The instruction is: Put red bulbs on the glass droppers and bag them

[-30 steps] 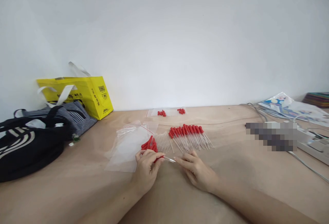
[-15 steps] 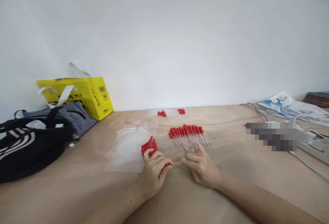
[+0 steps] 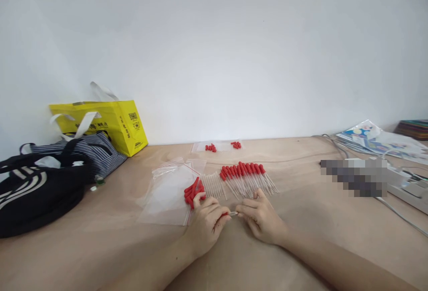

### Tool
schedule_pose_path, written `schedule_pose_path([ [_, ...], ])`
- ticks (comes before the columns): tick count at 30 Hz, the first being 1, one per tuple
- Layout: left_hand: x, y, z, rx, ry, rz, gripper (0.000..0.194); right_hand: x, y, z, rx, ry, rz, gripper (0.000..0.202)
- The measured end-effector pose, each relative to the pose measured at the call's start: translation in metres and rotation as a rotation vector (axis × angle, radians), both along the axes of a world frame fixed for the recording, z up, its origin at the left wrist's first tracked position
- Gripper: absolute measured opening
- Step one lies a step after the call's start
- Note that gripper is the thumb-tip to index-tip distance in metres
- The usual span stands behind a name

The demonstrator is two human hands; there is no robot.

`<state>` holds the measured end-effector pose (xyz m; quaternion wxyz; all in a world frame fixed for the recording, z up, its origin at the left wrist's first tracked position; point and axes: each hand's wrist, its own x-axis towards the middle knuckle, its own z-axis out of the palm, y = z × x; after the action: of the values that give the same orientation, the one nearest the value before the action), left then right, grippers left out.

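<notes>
My left hand (image 3: 207, 225) is pinched on a red rubber bulb (image 3: 225, 214), mostly hidden by the fingers. My right hand (image 3: 261, 217) pinches a thin clear tube (image 3: 234, 213), and a short length of it shows between the hands, in line with the bulb. Loose red bulbs (image 3: 193, 192) lie in a pile just beyond my left hand. Beside them is a row of bare clear tubes (image 3: 214, 186). Farther right, several tubes with red bulbs on their ends (image 3: 245, 176) lie side by side beyond my right hand.
Clear plastic bags (image 3: 165, 193) lie left of the bulb pile. A bag with small red pieces (image 3: 210, 147) is near the wall. Yellow (image 3: 130, 126), striped (image 3: 109, 161) and black (image 3: 43, 197) bags stand at left. Papers (image 3: 377, 141), cables and a power strip (image 3: 409, 195) are at right.
My left hand has moved slightly right, closer to my right hand. Less of the clear tube shows between them. My right hand is almost where it was.
</notes>
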<state>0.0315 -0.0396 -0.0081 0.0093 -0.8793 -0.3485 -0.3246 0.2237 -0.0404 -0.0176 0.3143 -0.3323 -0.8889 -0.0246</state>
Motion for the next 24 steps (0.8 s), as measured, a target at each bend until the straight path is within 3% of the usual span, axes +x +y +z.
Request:
schedule_pose_path([
  [7,-0.012,0.001,0.005,-0.017,0.005,0.048,0.010,0.003,0.000,0.001,-0.050,-0.007,-0.039,0.022],
  [24,-0.004,0.000,0.006,-0.099,-0.030,0.033,0.012,-0.003,0.002,-0.004,-0.008,0.056,-0.029,0.023],
])
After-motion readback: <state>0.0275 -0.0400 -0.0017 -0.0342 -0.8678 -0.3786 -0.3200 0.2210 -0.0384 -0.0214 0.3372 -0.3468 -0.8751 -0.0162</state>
